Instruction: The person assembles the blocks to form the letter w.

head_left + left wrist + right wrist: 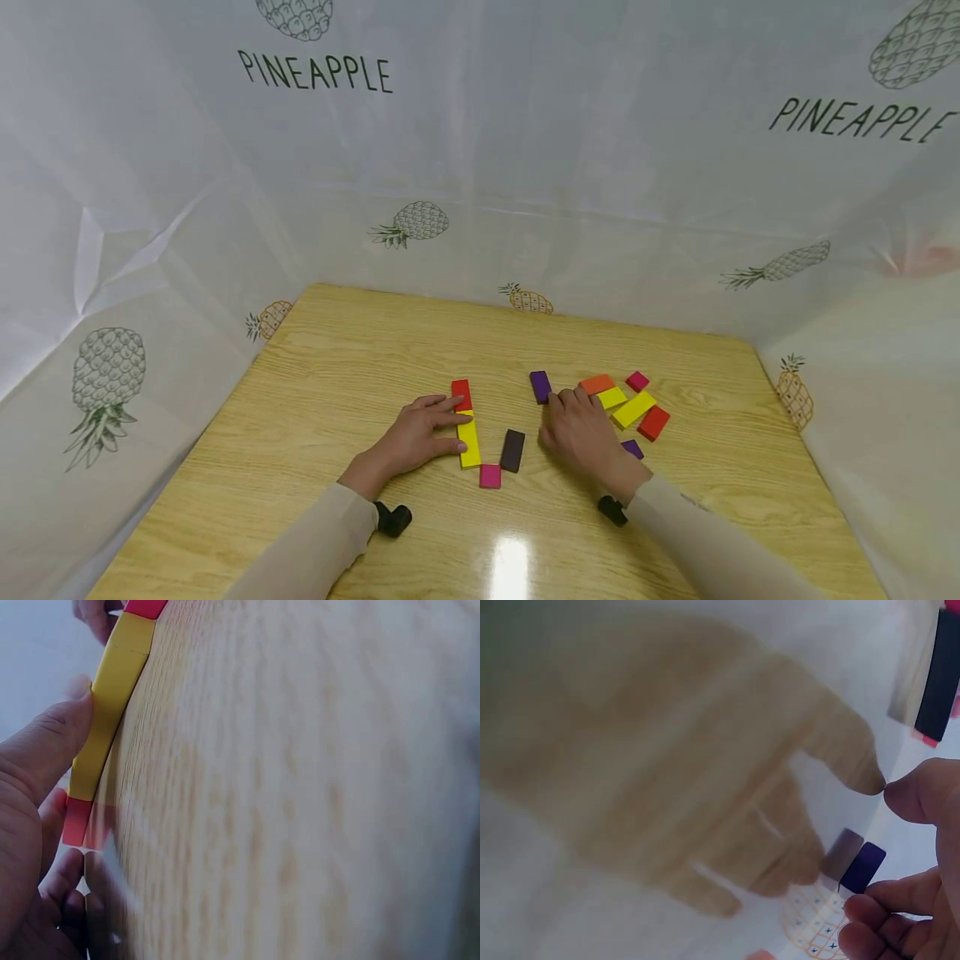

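My left hand (pixel 420 437) lies beside a row formed by a red block (pixel 462 395) and a longer yellow piece (pixel 468 442). Its fingers are spread, reaching over the row, and the thumb rests along the yellow side, as the left wrist view also shows. At the near end of the row lies a pink block (pixel 490 476), with a dark brown block (pixel 513 450) close to it. My right hand (pixel 581 429) is at a purple block (pixel 540 387); in the right wrist view fingertips touch that purple block (pixel 866 866) while the thumb stands well apart.
Right of and behind the right hand lie loose blocks: an orange one (pixel 597 384), a yellow one (pixel 633 410), a red one (pixel 654 423), a pink one (pixel 637 381) and a partly hidden purple one (pixel 633 449). White pineapple-print sheeting (pixel 480 167) surrounds the wooden table (pixel 360 342).
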`<state>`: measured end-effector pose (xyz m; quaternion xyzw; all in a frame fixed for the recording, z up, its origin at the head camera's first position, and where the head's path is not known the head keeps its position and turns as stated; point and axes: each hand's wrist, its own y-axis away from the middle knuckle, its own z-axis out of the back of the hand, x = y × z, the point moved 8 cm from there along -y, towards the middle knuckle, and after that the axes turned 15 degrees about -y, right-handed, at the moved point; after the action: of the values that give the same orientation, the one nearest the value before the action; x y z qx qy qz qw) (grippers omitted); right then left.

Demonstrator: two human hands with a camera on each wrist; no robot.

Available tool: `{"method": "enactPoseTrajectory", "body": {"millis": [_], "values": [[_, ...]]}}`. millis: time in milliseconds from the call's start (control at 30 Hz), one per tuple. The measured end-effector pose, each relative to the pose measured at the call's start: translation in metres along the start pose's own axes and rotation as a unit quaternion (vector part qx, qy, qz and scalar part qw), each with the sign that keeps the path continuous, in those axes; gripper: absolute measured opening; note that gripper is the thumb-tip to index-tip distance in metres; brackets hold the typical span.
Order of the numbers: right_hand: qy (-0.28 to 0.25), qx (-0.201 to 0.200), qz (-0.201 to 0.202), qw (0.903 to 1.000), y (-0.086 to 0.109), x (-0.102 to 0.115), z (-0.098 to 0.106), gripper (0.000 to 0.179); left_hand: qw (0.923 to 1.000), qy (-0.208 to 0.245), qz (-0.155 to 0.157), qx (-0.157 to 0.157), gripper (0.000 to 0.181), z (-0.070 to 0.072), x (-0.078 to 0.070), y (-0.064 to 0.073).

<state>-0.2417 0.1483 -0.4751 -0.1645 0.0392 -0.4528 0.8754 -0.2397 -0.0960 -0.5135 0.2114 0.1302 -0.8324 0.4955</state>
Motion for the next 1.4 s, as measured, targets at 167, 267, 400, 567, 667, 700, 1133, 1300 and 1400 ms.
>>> {"method": "enactPoseTrajectory", "body": {"millis": [167,267,400,567,667,700,1133,1300,1400], "values": [[-0.023,0.007,0.003,0.9997,0.009,0.004,0.000,0.030,1.0000,-0.001,0.002,0.001,0.050,-0.001,0.001,0.000],[-0.042,0.007,0.008,0.9990,0.011,0.004,0.003,0.028,1.0000,-0.003,0.002,0.001,0.050,-0.001,0.001,0.000],[-0.040,0.002,0.004,0.9992,0.009,0.001,0.007,0.044,1.0000,-0.003,0.002,0.001,0.050,-0.002,0.002,-0.001],[-0.021,0.020,-0.012,0.9995,0.005,-0.004,0.002,0.057,1.0000,0.001,0.002,0.002,0.049,-0.002,0.002,-0.001],[-0.023,0.035,-0.021,0.9989,0.006,-0.003,-0.002,0.054,1.0000,0.001,0.001,0.002,0.049,-0.002,0.001,-0.001],[-0.026,0.039,-0.023,0.9987,0.006,-0.001,-0.002,0.053,1.0000,0.002,0.000,0.002,0.050,-0.002,0.001,-0.001],[-0.047,0.016,0.037,0.9981,0.001,0.011,0.007,0.036,1.0000,-0.004,-0.003,-0.002,0.050,-0.001,0.002,-0.001],[-0.053,0.025,0.030,0.9978,-0.016,-0.003,0.006,0.053,1.0000,-0.004,-0.003,-0.002,0.050,0.000,0.001,0.000],[-0.056,0.053,0.021,0.9968,-0.024,-0.012,0.000,0.063,1.0000,-0.003,-0.002,-0.001,0.050,0.000,0.001,0.000]]}}
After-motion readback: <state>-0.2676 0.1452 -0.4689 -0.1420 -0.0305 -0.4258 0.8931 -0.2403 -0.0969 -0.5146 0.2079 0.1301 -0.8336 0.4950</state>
